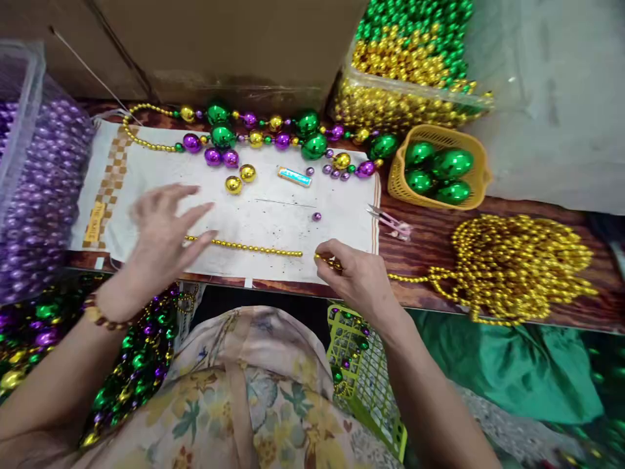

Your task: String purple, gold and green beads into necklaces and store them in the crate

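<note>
A short strand of small gold beads (pixel 254 247) lies across the white cloth (pixel 161 176), its left end under the fingers of my left hand (pixel 166 228). That hand is slightly blurred, its fingers spread and apart. My right hand (pixel 354 270) is closed in a pinch on the end of another gold bead string (pixel 409 278), which runs right to a heap of gold beads (pixel 522 267). A small gap parts the two strands. Above them lie a needle (pixel 286 202), a loose purple bead (pixel 316 216) and pink-handled snips (pixel 390 221).
A purple, green and gold necklace (pixel 223 136) stretches along the cloth's far side. Loose gold balls (pixel 234 185) and a blue packet (pixel 294 176) lie before it. A yellow basket (pixel 398 179) holds green balls. Bins of purple beads (pixel 43 189) and gold beads (pixel 390 101) flank the table.
</note>
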Available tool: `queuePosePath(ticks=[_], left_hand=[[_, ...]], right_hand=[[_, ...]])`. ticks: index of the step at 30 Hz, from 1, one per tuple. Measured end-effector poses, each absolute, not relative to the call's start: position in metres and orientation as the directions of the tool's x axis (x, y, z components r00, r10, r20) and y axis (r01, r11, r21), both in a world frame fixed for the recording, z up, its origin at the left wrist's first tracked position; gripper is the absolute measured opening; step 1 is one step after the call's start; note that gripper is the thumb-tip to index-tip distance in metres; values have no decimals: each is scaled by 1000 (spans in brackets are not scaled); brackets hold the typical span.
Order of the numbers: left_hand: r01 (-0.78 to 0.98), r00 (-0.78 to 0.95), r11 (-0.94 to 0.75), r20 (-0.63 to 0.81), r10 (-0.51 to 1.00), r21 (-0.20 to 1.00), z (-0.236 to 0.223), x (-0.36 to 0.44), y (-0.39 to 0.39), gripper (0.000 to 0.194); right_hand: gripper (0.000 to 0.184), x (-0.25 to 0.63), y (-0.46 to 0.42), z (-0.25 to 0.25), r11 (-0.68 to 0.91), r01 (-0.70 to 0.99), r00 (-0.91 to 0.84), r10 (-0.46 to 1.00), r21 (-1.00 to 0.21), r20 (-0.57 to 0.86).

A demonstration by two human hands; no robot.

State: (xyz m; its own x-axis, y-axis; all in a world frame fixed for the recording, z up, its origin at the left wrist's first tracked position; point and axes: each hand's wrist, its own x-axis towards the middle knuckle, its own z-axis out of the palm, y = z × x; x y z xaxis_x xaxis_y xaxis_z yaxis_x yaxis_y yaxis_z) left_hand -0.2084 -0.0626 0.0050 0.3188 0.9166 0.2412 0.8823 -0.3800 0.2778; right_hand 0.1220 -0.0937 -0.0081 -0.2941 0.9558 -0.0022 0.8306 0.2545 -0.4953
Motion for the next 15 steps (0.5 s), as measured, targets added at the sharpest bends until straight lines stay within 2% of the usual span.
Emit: queuePosePath(ticks=[2, 3, 4, 6, 9, 13, 15], left_hand=[[671, 480, -471, 149, 865, 573, 8, -150, -58, 33], [542, 575, -461, 91, 813, 702, 7, -122, -56, 35], [429, 656, -412, 37, 754, 804, 4, -97, -54, 37], [310, 759, -256, -76, 647, 916, -1, -59, -51, 43], [323, 780, -143, -178, 600, 935, 0, -38, -46, 42], [427, 727, -152, -238, 644, 891, 30, -56, -45, 37], [457, 698, -161, -241, 674, 875, 50, -73, -49, 36]], right_hand=[[13, 127, -93, 2, 288, 801, -316, 948, -524, 37], [13, 131, -93, 7, 303, 791, -321, 945, -532, 60], [14, 136, -93, 12, 313, 787, -319, 944, -531, 83], [15, 148, -96, 20, 318, 805, -293, 947, -501, 130], [17, 172, -107, 23, 287, 869, -232, 956, -404, 179], [21, 193, -126, 4, 361, 868, -334, 933, -340, 136], [19, 201, -131, -10, 351, 904, -339, 936, -244, 92]])
